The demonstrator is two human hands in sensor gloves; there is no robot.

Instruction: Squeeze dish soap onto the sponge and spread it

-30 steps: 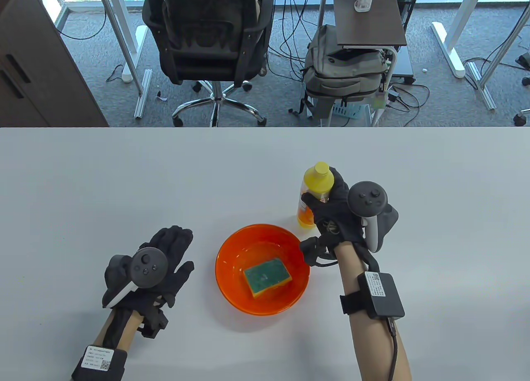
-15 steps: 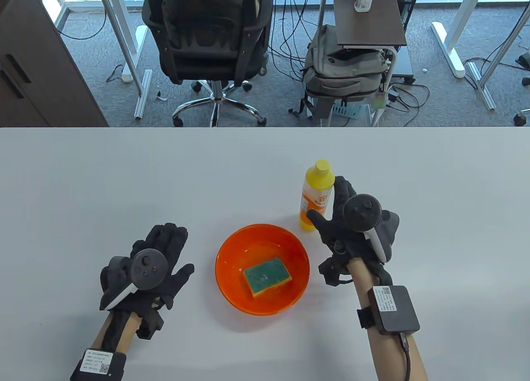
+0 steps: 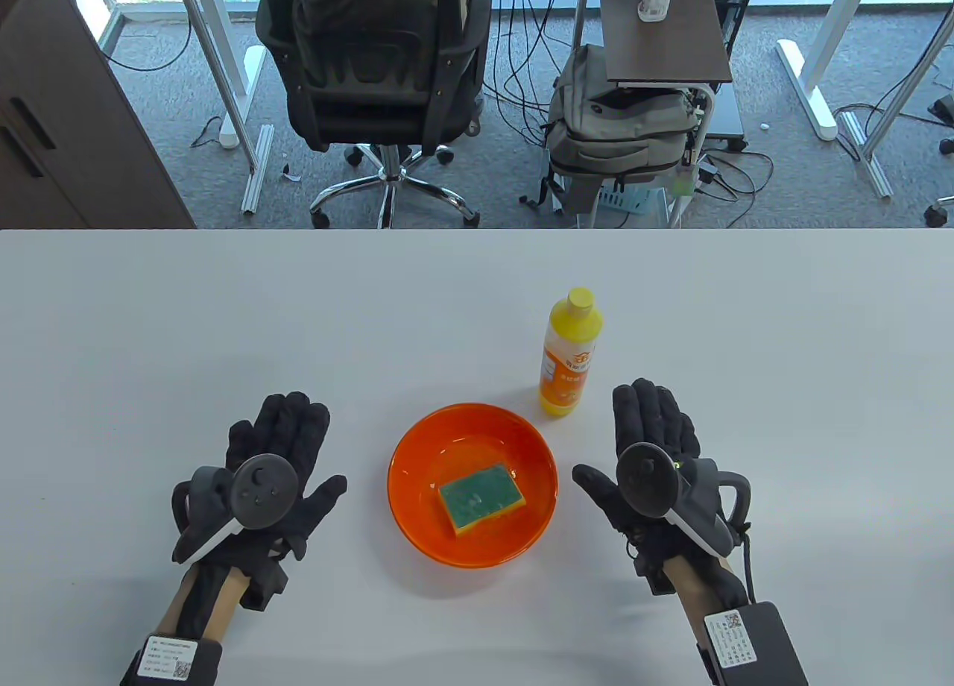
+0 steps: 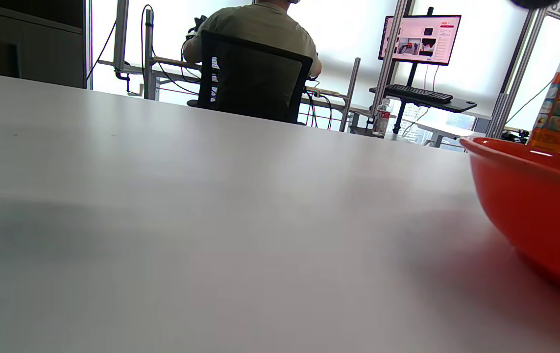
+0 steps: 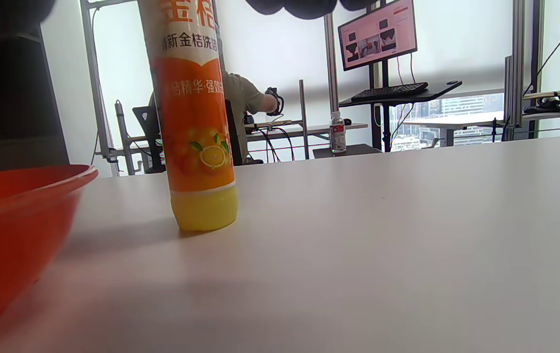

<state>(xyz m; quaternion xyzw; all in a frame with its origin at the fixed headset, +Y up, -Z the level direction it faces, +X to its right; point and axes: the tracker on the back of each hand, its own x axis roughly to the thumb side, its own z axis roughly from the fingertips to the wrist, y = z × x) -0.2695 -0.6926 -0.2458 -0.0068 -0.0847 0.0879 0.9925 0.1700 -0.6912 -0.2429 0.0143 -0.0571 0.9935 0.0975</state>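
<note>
Both hands flat on worktop, fingers spread, holding nothing: left hand (image 3: 264, 477), right hand (image 3: 656, 466); soap bottle (image 3: 570, 354) upright beside bowl (image 3: 417, 447), sponge (image 3: 481, 498) inside, ready for soap.

Beyond the far edge of the white table (image 3: 223, 306), grey carpet (image 3: 492, 186) carries a black office chair (image 3: 373, 67), a grey backpack (image 3: 618, 130) under a dark side table (image 3: 663, 37), loose cables and white desk legs, with bright windows behind.
</note>
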